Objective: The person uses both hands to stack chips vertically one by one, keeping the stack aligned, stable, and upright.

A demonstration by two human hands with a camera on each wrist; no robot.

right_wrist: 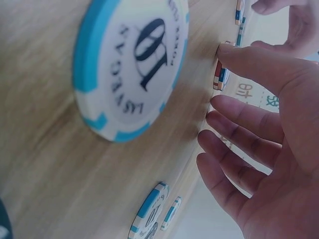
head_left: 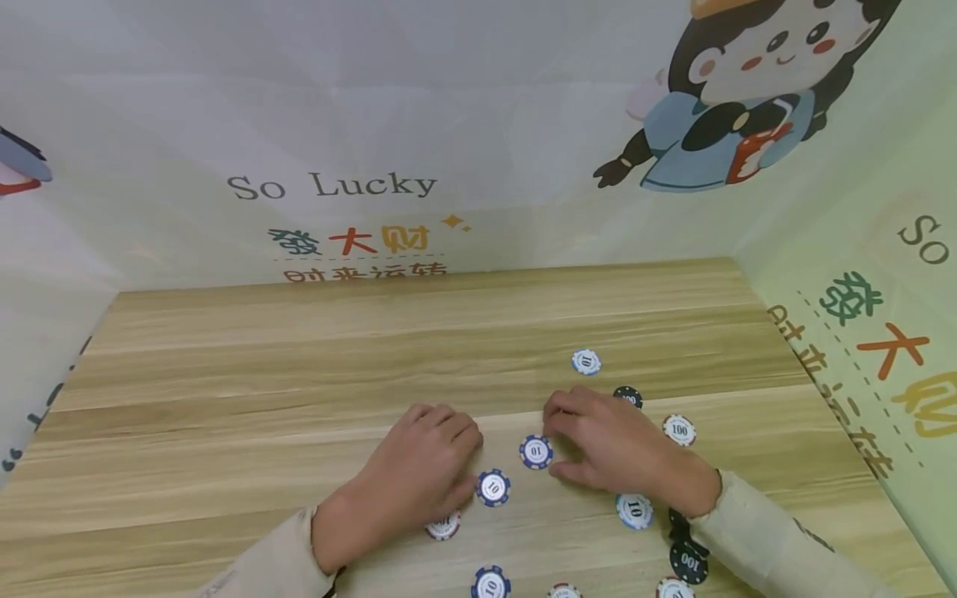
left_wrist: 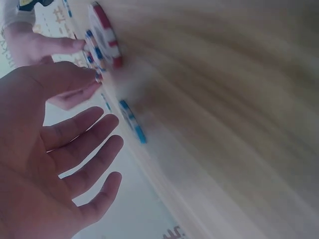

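Note:
Over the wooden tabletop my left hand holds nothing, its fingers loosely bent. Its thumb is nearest a dark-blue-edged poker chip marked 10; whether they touch I cannot tell. Partly under that hand lies a red-edged chip. My right hand has thumb and fingers spread on the right of another dark-blue-edged chip, gripping nothing. Beneath its wrist side lies a light-blue-edged 10 chip, large in the right wrist view. A black chip is partly hidden behind the right hand.
A light-blue-edged chip lies farthest back. To the right are a red-edged 100 chip and a black chip. More chips, including a dark-blue-edged one, lie along the front. Printed cloth walls off the table's back and sides.

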